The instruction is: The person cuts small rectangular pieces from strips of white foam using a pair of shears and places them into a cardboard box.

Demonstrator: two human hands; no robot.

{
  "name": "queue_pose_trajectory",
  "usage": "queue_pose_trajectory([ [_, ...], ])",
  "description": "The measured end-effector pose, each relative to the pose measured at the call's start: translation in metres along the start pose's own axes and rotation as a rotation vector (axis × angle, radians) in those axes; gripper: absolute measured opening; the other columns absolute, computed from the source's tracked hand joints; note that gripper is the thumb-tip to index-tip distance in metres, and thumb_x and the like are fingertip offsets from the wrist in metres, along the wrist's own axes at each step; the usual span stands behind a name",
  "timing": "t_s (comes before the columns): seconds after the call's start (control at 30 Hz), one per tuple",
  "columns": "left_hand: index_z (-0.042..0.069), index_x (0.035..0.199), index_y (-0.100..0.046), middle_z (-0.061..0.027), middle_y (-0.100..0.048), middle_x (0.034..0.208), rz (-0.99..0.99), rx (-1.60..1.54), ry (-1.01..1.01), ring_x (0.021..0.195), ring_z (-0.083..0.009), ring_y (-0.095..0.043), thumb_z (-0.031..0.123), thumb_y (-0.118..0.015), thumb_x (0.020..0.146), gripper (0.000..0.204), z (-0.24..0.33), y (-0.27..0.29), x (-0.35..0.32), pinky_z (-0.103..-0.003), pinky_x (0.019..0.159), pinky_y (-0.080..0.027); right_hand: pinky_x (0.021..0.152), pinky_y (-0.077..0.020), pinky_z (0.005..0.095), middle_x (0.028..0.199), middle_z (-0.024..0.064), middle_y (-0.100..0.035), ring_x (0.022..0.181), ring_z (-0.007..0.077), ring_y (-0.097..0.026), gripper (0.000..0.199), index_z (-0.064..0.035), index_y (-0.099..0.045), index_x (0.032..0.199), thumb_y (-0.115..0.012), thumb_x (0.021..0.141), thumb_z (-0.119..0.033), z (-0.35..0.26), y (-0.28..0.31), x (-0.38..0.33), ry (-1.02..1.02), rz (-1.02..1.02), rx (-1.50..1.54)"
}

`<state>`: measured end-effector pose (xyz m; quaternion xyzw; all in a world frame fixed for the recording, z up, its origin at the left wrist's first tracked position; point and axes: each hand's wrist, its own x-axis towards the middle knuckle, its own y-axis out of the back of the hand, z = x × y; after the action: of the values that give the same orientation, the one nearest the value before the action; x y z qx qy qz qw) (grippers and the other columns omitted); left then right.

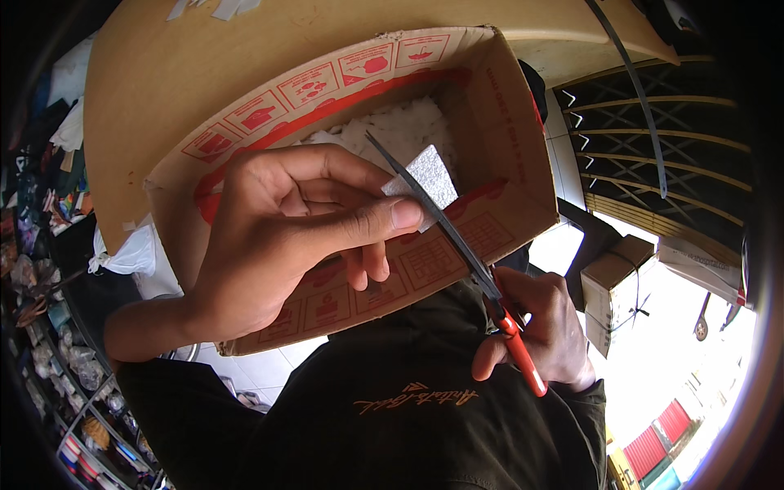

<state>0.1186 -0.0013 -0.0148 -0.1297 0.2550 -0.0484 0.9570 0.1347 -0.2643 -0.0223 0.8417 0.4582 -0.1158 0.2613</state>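
Note:
Between the thumb and fingers of my left hand (302, 229) is pinched a small white piece of foam sheet (431, 175) with a grainy surface. My right hand (543, 327) grips a pair of scissors (457, 237) with red handles and long dark blades. The blades lie across the white piece, close to my left thumb; whether they are cutting into it I cannot tell. Under both hands is an open cardboard box (510, 106) with red printing, and a heap of white pieces (376, 121) lies inside it. My left hand hides part of the heap.
Behind the box stretches a tan tabletop (131, 106) with a few white scraps (233, 8) at its far edge. Shelves of packed goods (82, 367) stand at the left. To the right are a folding metal gate (661, 139) and a tied carton (616, 278).

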Motion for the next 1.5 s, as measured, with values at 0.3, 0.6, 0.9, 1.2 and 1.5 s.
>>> queue_pose_trajectory([
  [0.3, -0.006, 0.092, -0.06, -0.0145, -0.067, 0.083, -0.006, 0.018, 0.074, 0.058, -0.0152, -0.062, 0.006, -0.066, 0.086, 0.015, 0.0, 0.003, 0.002, -0.024, 0.047, -0.049, 0.042, -0.0331, 0.0327, 0.046, 0.0034, -0.04, 0.039, 0.0183, -0.039, 0.054, -0.0022, -0.051, 0.063, -0.088, 0.06, -0.042, -0.002, -0.005, -0.001, -0.072, 0.1, -0.012],
  [0.6, -0.012, 0.118, -0.052, -0.0229, -0.062, 0.113, 0.007, 0.254, 0.152, 0.086, -0.0237, -0.068, 0.007, -0.064, 0.088, 0.037, -0.008, 0.019, 0.006, -0.027, 0.062, -0.057, 0.045, -0.0284, 0.0302, 0.05, 0.0029, -0.043, 0.045, 0.0137, -0.037, 0.057, -0.0021, -0.05, 0.062, -0.089, 0.056, -0.043, 0.026, -0.001, -0.016, -0.041, 0.296, 0.209],
  [0.9, 0.0, 0.106, -0.066, -0.0089, -0.07, 0.092, 0.182, 0.782, -0.373, 0.069, -0.0074, -0.061, 0.016, -0.063, 0.089, 0.024, 0.076, 0.095, 0.037, -0.02, 0.056, -0.045, 0.047, -0.0324, 0.0281, 0.052, 0.0022, -0.048, 0.047, 0.0115, -0.043, 0.062, -0.0002, -0.054, 0.067, -0.078, 0.066, -0.058, 0.03, -0.015, -0.018, -0.153, 0.593, 0.347],
  [1.2, 0.001, 0.101, -0.068, -0.0067, -0.069, 0.088, 0.635, 0.944, -0.592, 0.065, -0.0078, -0.057, 0.017, -0.072, 0.082, 0.025, 0.053, 0.181, 0.086, -0.024, 0.057, -0.047, 0.038, -0.0336, 0.0255, 0.048, 0.0034, -0.053, 0.037, 0.0113, -0.05, 0.043, -0.0004, -0.059, 0.068, -0.076, 0.078, -0.039, 0.024, -0.013, -0.011, -0.159, 0.52, 0.266],
  [1.5, -0.002, 0.097, -0.067, -0.0143, -0.067, 0.094, 0.727, 1.344, -0.754, 0.072, -0.0281, -0.064, 0.016, -0.071, 0.081, 0.024, 0.037, 0.17, 0.11, -0.035, 0.067, -0.051, 0.039, -0.0335, 0.0254, 0.046, 0.0025, -0.051, 0.037, 0.0117, -0.049, 0.047, -0.0004, -0.059, 0.071, -0.072, 0.081, -0.045, 0.027, -0.012, -0.015, -0.162, 0.524, 0.218],
])
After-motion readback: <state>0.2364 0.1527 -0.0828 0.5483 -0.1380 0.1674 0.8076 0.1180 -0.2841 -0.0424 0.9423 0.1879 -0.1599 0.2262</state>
